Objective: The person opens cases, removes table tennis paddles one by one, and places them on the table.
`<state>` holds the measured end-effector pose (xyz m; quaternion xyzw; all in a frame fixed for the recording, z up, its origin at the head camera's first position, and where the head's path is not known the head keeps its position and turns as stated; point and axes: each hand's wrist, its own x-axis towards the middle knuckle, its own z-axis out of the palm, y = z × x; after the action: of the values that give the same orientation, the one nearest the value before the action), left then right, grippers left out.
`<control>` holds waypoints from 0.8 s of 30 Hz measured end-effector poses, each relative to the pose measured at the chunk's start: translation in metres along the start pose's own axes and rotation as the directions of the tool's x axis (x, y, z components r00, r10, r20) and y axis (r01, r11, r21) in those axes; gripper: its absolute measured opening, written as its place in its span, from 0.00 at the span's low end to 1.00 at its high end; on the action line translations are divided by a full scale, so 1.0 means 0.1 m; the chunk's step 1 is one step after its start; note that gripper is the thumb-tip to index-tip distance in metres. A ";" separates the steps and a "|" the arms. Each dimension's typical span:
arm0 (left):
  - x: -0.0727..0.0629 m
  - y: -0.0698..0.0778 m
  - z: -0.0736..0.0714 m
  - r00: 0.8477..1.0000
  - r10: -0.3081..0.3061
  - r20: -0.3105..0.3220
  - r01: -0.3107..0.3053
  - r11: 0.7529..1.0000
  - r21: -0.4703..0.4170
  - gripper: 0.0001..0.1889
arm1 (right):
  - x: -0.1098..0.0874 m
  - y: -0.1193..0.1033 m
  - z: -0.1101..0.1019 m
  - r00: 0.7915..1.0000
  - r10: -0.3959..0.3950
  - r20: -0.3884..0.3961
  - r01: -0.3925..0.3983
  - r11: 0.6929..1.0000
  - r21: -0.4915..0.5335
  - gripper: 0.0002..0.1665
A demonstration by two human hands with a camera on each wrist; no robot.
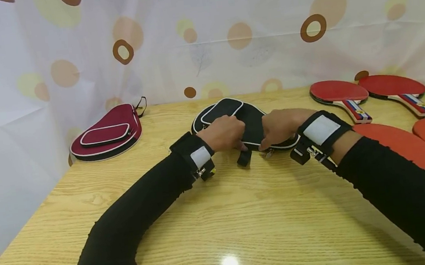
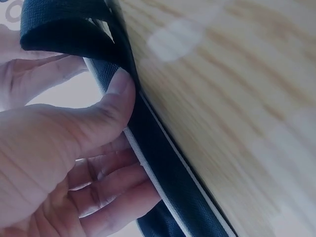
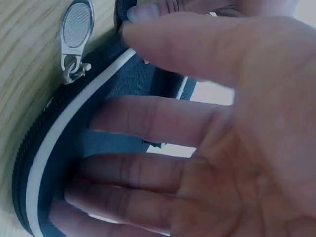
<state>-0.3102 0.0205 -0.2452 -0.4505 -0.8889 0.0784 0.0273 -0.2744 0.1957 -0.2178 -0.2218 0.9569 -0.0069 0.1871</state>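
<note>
A black table tennis paddle case (image 1: 253, 123) with white piping and a front pocket lies on the table in the head view. My left hand (image 1: 224, 133) grips its near edge, thumb (image 2: 116, 96) against the side band beside a looped black strap (image 2: 64, 24). On the same case rests my right hand (image 1: 281, 125), its fingers (image 3: 148, 118) fairly straight and spread over the top. The right thumb touches the edge close to the left thumb. A silver zipper pull (image 3: 77, 27) hangs free beside the right thumb, held by neither hand.
At the left of the wooden table (image 1: 193, 232) lies a maroon paddle case (image 1: 111, 118) with a wrist loop. Several red paddles lie at the right, among them a back paddle (image 1: 336, 90) and a nearer one (image 1: 401, 144). A dotted curtain (image 1: 200, 32) hangs behind.
</note>
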 end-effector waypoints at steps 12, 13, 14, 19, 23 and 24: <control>0.00 0.01 0.01 1.000 -0.023 -0.006 0.023 0.999 -0.047 0.19 | 0.05 -0.07 0.05 0.995 0.060 -0.075 -0.063 0.997 -0.044 0.20; 0.00 0.01 0.01 1.000 -0.025 -0.006 0.025 0.998 -0.052 0.19 | 0.06 -0.08 0.05 0.995 0.070 -0.072 -0.073 0.996 -0.049 0.17; 0.00 0.01 0.02 1.000 -0.024 -0.005 0.023 0.998 -0.057 0.18 | 0.07 -0.08 0.04 0.994 0.079 -0.069 -0.083 0.995 -0.054 0.15; -0.04 -0.01 0.03 1.000 0.030 -0.002 -0.030 0.994 -0.102 0.11 | 0.08 -0.10 0.03 0.993 0.100 -0.056 -0.105 0.992 -0.077 0.11; -0.09 -0.06 0.03 0.997 0.075 -0.004 -0.074 0.989 -0.131 0.10 | 0.10 -0.08 0.03 0.993 0.102 -0.053 -0.105 0.992 -0.071 0.11; -0.11 -0.07 0.03 0.997 0.077 -0.003 -0.077 0.987 -0.138 0.09 | 0.10 -0.08 0.03 0.994 0.102 -0.049 -0.105 0.992 -0.068 0.11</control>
<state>-0.3099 0.0074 -0.2469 -0.4852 -0.8742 0.0184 -0.0079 -0.2787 0.1845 -0.2234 -0.1782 0.9708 0.0317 0.1573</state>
